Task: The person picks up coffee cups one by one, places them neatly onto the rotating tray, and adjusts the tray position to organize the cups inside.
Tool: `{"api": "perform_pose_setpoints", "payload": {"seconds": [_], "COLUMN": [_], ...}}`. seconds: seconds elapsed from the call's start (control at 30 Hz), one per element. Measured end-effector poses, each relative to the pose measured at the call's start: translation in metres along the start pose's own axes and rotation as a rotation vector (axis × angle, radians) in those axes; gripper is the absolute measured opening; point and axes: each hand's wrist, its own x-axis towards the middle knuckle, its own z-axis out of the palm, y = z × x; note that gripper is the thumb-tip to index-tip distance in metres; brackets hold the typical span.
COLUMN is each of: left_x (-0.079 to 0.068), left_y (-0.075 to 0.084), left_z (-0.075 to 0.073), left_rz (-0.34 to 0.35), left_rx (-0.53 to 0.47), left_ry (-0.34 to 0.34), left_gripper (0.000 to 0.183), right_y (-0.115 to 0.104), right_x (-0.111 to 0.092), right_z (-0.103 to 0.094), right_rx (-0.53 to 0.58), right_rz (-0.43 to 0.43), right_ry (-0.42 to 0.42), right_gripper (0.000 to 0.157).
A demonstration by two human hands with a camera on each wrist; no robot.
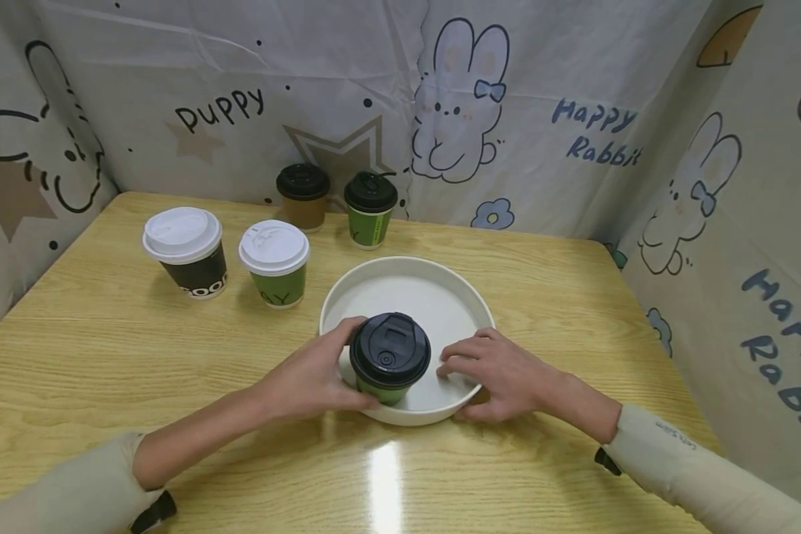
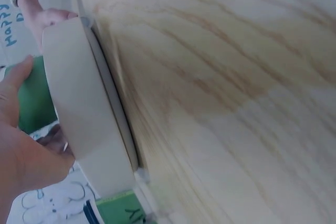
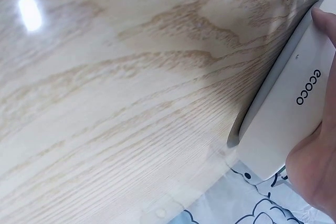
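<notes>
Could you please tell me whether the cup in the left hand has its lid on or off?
On: in the head view, a black lid covers the top of the green cup the left hand grips.

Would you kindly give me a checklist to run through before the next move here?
1. Left hand gripping the black-lidded green paper cup: ok.
2. Its black plastic lid in place: ok.
3. Cup's base resting on the floor of the round white tray: cannot tell, base hidden.
4. Right hand holding the tray's rim: ok.
5. White-lidded green paper cup standing apart from the tray: ok.
</notes>
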Motion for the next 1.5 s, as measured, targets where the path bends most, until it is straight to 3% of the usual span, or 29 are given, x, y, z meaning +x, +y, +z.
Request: {"api": "perform_pose_setpoints", "payload": {"seconds": [0.2,0.43,0.63,0.93,1.5], "left_x": [-0.005,-0.008,-0.008,-0.005,0.007], "left_y": [0.003,0.015,0.028,0.043,0.05], "left_z": [-0.016,-0.032,-0.038,-0.033,-0.018], "left_rz": [0.0,0.025,0.161,0.472,0.605], "left_rx": [0.057,0.187,0.303,0.437,0.576], "left_ry": [-0.009,0.057,0.114,0.132,0.027], "left_gripper": [0.104,0.101,0.087,0.061,0.046], "right_y": [0.0,0.001,0.0,-0.001,-0.002], "right_x": [0.0,-0.001,-0.001,-0.001,-0.001], "right_z": [-0.001,-0.002,-0.002,-0.003,0.001], "right_rx": [0.002,0.007,0.009,0.014,-0.004], "right_rz": [-0.004,-0.003,0.0,0.008,0.012], "right_ry": [0.005,0.004,0.002,-0.003,0.013], "right_gripper": [0.056,0.056,0.056,0.056,0.056]}}
